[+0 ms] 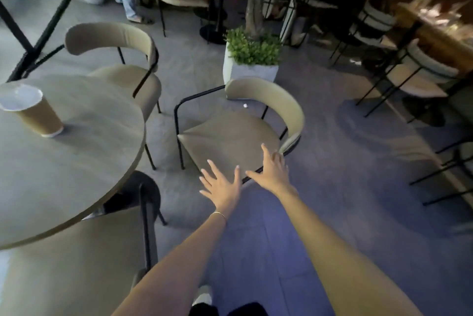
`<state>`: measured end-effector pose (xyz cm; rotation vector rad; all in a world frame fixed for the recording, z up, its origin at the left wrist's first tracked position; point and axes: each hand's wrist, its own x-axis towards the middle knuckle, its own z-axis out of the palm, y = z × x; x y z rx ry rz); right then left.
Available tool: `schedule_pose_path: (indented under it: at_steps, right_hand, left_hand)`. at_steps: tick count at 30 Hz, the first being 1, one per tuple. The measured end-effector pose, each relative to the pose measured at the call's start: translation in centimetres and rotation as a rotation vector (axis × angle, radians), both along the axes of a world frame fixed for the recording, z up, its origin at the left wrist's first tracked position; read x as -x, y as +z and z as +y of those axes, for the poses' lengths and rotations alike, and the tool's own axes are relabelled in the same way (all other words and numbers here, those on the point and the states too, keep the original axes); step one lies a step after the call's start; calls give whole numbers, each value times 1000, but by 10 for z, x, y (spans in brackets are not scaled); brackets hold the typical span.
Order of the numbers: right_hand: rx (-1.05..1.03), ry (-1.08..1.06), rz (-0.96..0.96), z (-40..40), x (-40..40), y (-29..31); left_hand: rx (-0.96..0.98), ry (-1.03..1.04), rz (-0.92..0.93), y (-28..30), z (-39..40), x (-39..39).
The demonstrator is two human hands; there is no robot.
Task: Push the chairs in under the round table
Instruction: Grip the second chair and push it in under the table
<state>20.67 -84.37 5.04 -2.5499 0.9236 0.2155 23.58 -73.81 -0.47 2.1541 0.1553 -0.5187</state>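
the step in hand is the reach for the near chair [230, 141], which stands on the floor to the right of the round table [76, 157], pulled out and well apart from its edge, with the seat corner turned toward the table and the curved backrest on the far right side. the left hand [222, 187] is wide open with the fingers spread, and it hovers over the near edge of the seat; it holds nothing, and i cannot tell if it touches the cushion already. the right hand [271, 172] is also open, fingers stretched forward, just beside the near end of the backrest where the black frame comes down; it seems close to touching but it has no grip yet. a second chair [120, 65] stands at the far side of the table, with its seat a little under the table top, so it is perhaps nearly in place, but this is only my judgement. a paper cup [33, 111] stands on the table near its left side, and a planter [249, 62] with green leaves is on the floor behind the near chair. the next move calls for closing both hands on the backrest or the frame, then turning the chair so that the seat faces the table, and pushing it to the left until the seat goes under the top. the legs can catch on the floor, so a smooth, low push is better.
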Motion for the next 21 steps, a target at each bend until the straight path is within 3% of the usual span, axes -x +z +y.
schedule_pose_path:
  at_steps: [4, 11, 21]
  right_hand:
    - [36, -9, 93, -80, -4, -11]
    - [297, 330, 187, -232, -35, -34]
    - [382, 619, 234, -455, -131, -41]
  left_hand:
    - [-1, -80, 32, -5, -85, -13]
    - [-36, -131, 35, -32, -239, -46]
    - [-68, 19, 94, -42, -441, -113]
